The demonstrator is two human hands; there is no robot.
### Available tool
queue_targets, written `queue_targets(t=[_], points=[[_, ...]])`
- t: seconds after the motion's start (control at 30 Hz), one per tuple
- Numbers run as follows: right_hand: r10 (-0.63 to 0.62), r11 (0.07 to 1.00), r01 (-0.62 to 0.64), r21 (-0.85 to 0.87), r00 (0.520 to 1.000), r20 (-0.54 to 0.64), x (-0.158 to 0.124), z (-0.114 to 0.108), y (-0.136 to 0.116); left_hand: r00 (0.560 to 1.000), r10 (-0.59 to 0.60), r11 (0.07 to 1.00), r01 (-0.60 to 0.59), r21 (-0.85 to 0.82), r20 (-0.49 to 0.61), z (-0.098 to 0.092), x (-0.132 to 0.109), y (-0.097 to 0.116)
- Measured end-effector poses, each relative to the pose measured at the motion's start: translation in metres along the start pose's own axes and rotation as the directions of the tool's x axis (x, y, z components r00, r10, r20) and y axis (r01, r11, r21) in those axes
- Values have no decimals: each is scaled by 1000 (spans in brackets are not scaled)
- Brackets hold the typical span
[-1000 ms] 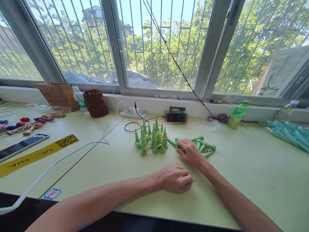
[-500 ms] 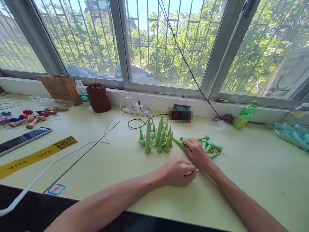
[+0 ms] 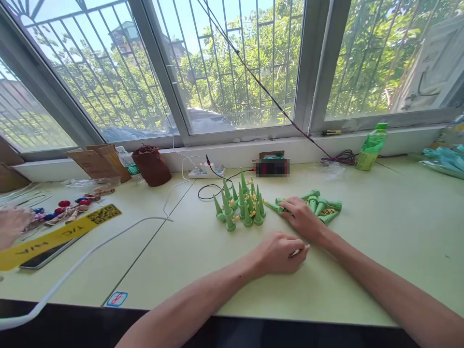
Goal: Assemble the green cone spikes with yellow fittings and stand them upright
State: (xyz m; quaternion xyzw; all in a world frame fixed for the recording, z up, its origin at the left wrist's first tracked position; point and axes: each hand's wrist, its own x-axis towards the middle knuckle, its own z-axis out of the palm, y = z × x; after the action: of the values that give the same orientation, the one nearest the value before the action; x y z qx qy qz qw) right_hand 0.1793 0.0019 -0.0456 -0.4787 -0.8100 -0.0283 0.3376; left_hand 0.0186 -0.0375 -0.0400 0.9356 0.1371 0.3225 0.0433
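Note:
A cluster of several green cone-shaped pieces (image 3: pixel 241 208) stands upright on the pale green table (image 3: pixel 380 241), with small yellow bits among them. To its right lies a loose heap of green pieces (image 3: pixel 322 208) on their sides. My right hand (image 3: pixel 302 217) rests on the near edge of that heap, fingers curled over a piece. My left hand (image 3: pixel 281 251) lies on the table just in front, fingers closed in a pinch around something small and pale.
A brown pouch (image 3: pixel 151 166), cardboard (image 3: pixel 97 162), a power strip (image 3: pixel 206 170) with cables and a green bottle (image 3: pixel 371 146) line the window sill side. A white cable (image 3: pixel 108 237), a yellow strip (image 3: pixel 54 237), a phone and coloured toys lie left. Another person's hand (image 3: pixel 12 224) shows at far left.
The view has swung left and tilted. My left hand slid a little toward my right hand. Another person's hand came into view at the left edge.

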Motion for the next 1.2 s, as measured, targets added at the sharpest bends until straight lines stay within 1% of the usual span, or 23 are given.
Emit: queue_targets(t=[0.33, 0.53, 0.77, 0.87, 0.93, 1.03, 1.1, 1.2], points=[[-2, 1000, 2, -17, 1000, 21, -1, 0, 1, 999, -18, 1000, 18, -11, 39, 1, 0, -2], [-7, 999, 7, -36, 1000, 15, -1, 3, 3, 997, -42, 999, 42, -12, 57, -2, 2, -2], [4, 999, -5, -34, 1000, -21, 0, -3, -2, 997, -58, 998, 60, -28, 56, -3, 2, -5], [29, 999, -30, -12, 998, -61, 0, -6, -5, 997, -73, 997, 73, -22, 27, -3, 3, -6], [55, 998, -53, 20, 994, -95, 0, -7, -8, 995, -95, 995, 95, -31, -12, -4, 3, -7], [94, 992, -80, 102, 985, -144, 1, -11, -13, 982, -166, 985, 160, -65, -90, -5, 4, -10], [117, 983, -87, 162, 976, -183, 2, -15, -17, 961, -239, 970, 228, -88, -142, -6, 4, -12], [167, 967, -110, 228, 955, -245, 3, -20, -24, 909, -366, 929, 344, -139, -199, -8, 6, -15]])
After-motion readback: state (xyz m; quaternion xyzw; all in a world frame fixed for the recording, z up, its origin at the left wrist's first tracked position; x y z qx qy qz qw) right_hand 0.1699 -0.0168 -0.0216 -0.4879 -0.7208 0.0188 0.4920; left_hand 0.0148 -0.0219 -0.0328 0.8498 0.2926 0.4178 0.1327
